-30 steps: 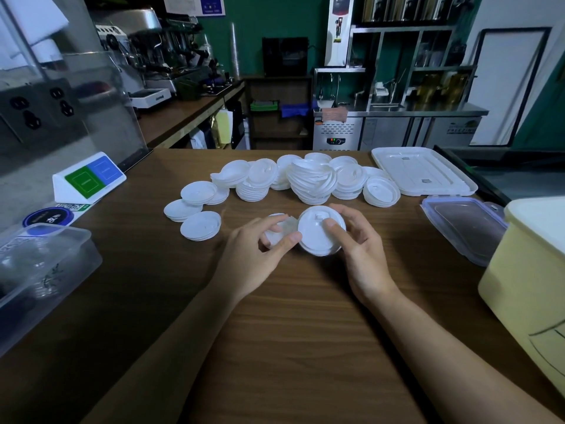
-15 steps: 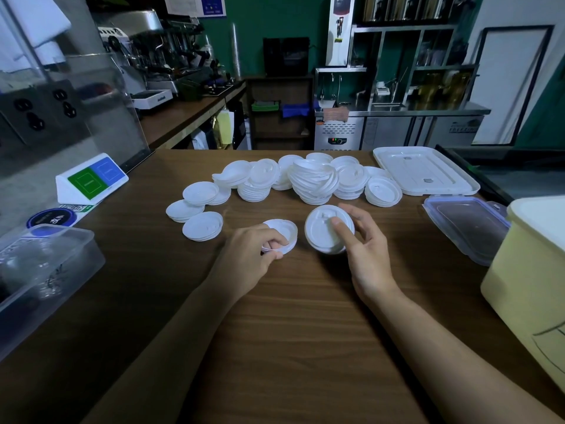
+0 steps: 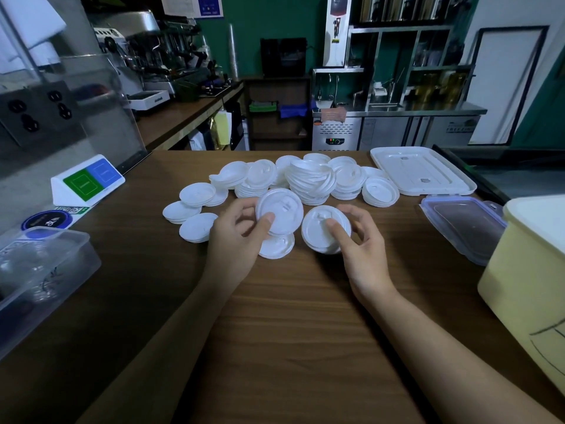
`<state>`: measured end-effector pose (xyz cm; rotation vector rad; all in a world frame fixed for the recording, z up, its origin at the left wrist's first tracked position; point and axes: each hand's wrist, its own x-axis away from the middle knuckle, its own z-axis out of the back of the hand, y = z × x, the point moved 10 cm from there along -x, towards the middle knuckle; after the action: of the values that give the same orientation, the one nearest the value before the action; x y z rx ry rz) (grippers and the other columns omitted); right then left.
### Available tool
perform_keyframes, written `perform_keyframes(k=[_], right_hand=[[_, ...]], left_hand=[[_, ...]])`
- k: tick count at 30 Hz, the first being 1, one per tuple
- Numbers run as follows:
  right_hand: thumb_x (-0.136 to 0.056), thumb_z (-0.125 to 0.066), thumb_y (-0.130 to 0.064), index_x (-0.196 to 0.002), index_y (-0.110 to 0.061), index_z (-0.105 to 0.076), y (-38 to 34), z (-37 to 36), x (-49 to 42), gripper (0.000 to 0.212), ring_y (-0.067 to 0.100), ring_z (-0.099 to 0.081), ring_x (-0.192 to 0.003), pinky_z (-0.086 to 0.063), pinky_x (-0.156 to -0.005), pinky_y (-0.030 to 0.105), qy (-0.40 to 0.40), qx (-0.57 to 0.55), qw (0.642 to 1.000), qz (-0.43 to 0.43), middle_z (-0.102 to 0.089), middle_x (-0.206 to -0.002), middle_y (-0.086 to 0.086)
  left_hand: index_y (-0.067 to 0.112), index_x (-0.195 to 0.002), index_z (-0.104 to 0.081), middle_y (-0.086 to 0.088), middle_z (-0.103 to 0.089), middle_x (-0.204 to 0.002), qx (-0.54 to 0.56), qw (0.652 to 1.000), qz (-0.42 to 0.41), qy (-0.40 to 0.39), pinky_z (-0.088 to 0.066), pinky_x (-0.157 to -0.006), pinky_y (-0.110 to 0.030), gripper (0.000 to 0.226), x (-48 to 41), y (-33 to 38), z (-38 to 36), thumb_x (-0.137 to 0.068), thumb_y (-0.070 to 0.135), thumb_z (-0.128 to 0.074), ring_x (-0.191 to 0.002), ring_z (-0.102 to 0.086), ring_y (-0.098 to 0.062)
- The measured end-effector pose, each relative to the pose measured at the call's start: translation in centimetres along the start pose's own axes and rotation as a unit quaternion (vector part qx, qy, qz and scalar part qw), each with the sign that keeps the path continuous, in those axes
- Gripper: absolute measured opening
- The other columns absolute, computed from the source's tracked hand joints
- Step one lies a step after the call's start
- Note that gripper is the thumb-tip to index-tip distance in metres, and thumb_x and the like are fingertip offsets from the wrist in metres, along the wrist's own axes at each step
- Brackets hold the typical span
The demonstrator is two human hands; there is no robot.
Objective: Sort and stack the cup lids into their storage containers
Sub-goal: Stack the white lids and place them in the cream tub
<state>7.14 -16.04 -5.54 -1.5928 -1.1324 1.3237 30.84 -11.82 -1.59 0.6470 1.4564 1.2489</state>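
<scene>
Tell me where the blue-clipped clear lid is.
In the head view, the clear lid lies on the table at right, between the white tray behind it and the pale yellow bin.

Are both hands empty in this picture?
No: the left hand pinches a raised lid, and the right hand grips a second lid.

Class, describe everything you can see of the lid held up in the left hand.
The lid is round, white, apparently thin plastic, with a raised rim and small moulded marks near its centre. The left hand pinches it, thumb on its face, tilted toward the camera, above a second lid lying on the wooden table.
</scene>
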Motion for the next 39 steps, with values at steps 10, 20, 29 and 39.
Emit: perform_keyframes(k=[10,20,29,39], right_hand=[[-0.100,-0.067,-0.028,-0.124,-0.019,-0.071,-0.8,-1.7,0.4,0.026,0.008,-0.067,-0.114,-0.050,-0.091,0.018,-0.063,0.011,0.998,0.001,-0.074,-0.121,-0.004],[-0.097,-0.072,-0.016,-0.124,-0.017,-0.070,-0.8,-2.2,0.7,0.027,0.005,-0.068,-0.110,-0.050,-0.088,0.015,-0.091,0.018,0.996,-0.005,-0.074,-0.118,-0.005],[-0.092,-0.079,-0.021,-0.131,-0.020,-0.066,0.1,-2.2,0.5,0.041,0.014,-0.069,-0.116,-0.053,-0.095,0.026,-0.108,-0.024,0.993,-0.046,-0.076,-0.120,0.000],[-0.095,-0.076,-0.018,-0.123,-0.016,-0.071,0.6,-2.2,0.6,0.029,0.018,-0.069,-0.115,-0.054,-0.095,0.027,-0.111,-0.027,0.992,-0.058,-0.076,-0.118,0.003]], left_hand=[[0.017,-0.118,-0.071,-0.006,-0.076,-0.088,-0.003,0.996,0.064,-0.068,-0.061,-0.070,-0.034,0.028,1.2,-2.8,-3.5,-0.091,0.015,-0.078,-0.076,-0.077,-0.020],[0.022,-0.092,-0.074,0.014,-0.075,-0.079,-0.111,0.993,-0.022,-0.036,-0.063,-0.075,-0.039,0.014,1.6,-0.8,-2.7,-0.087,0.033,-0.082,-0.077,-0.074,-0.007],[0.029,-0.116,-0.070,0.005,-0.078,-0.109,-0.014,0.990,0.042,-0.134,-0.059,-0.097,-0.043,0.027,1.2,-2.9,-4.1,-0.090,0.037,-0.074,-0.108,-0.073,-0.010],[0.021,-0.120,-0.073,0.006,-0.078,-0.107,-0.029,0.990,0.006,-0.139,-0.056,-0.090,-0.022,0.025,1.0,-1.8,-3.9,-0.095,0.018,-0.074,-0.105,-0.072,-0.006]])
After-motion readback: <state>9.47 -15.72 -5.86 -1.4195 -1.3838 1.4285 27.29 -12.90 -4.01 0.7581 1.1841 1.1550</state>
